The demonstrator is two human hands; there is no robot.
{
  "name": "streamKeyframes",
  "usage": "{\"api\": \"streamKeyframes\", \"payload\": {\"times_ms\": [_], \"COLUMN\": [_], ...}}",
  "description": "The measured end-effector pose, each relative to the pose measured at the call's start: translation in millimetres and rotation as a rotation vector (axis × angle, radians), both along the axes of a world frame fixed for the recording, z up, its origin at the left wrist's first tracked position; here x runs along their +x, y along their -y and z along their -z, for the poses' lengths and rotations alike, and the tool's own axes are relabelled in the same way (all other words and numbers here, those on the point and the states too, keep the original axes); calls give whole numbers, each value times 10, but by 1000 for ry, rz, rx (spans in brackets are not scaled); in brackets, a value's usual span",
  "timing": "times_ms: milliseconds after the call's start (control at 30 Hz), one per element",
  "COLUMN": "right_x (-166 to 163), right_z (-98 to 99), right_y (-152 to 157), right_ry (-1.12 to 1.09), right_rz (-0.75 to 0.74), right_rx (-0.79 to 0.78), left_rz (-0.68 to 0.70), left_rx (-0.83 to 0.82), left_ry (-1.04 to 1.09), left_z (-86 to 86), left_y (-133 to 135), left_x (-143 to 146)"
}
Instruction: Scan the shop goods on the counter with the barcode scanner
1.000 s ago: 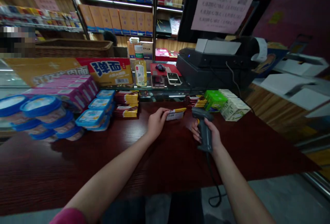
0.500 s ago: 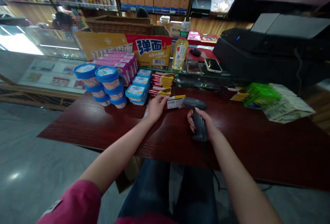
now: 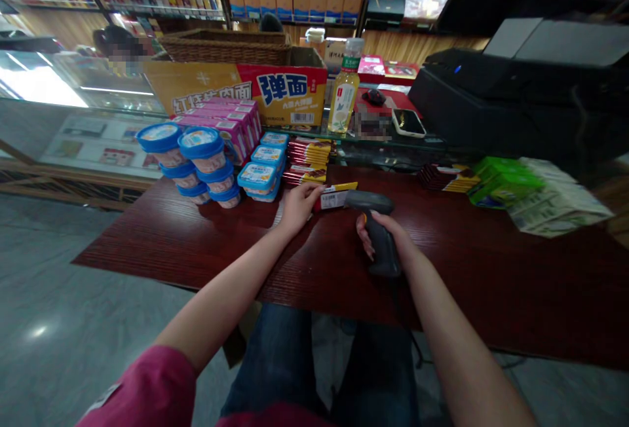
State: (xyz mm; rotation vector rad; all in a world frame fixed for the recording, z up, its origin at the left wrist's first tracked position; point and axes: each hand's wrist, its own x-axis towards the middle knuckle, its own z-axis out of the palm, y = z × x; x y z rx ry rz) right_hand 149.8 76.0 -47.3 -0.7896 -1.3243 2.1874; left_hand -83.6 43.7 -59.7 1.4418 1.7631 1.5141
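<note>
My left hand (image 3: 297, 205) pinches a flat snack bar (image 3: 338, 196) with a yellow edge and a white label, holding it just above the dark red wooden table (image 3: 206, 250). My right hand (image 3: 386, 238) is wrapped round the grip of a grey handheld barcode scanner (image 3: 374, 221). The scanner's head points left at the bar's label, almost touching it. The scanner's cable hangs down past the table's near edge.
Blue-lidded tubs (image 3: 183, 158), pink boxes (image 3: 230, 122) and a stack of red-and-yellow bars (image 3: 308, 155) stand left of my hands. Another bar stack (image 3: 445, 178), green (image 3: 501, 181) and pale cartons (image 3: 555, 204) lie right. Behind: a glass counter with a bottle (image 3: 344, 90), phone (image 3: 409, 123), noodle carton (image 3: 255, 90), black register (image 3: 511, 103).
The view swung down and left a second ago. Since then the scanner head has closed in on the bar in my left hand; both hands otherwise hold still.
</note>
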Motion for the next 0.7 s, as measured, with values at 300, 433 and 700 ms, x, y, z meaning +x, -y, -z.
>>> {"api": "streamKeyframes", "payload": {"times_ms": [300, 433, 700], "right_x": [63, 63, 43], "right_z": [-29, -23, -28], "right_y": [-23, -33, -17], "right_ry": [-245, -276, -246], "right_rz": [91, 113, 123], "right_rx": [-23, -44, -41], "left_rz": [-99, -135, -252], "left_rx": [392, 341, -18], "left_ry": [-424, -577, -835], "left_z": [-193, -161, -86], "left_y": [224, 130, 67], "left_x": [-104, -190, -150]}}
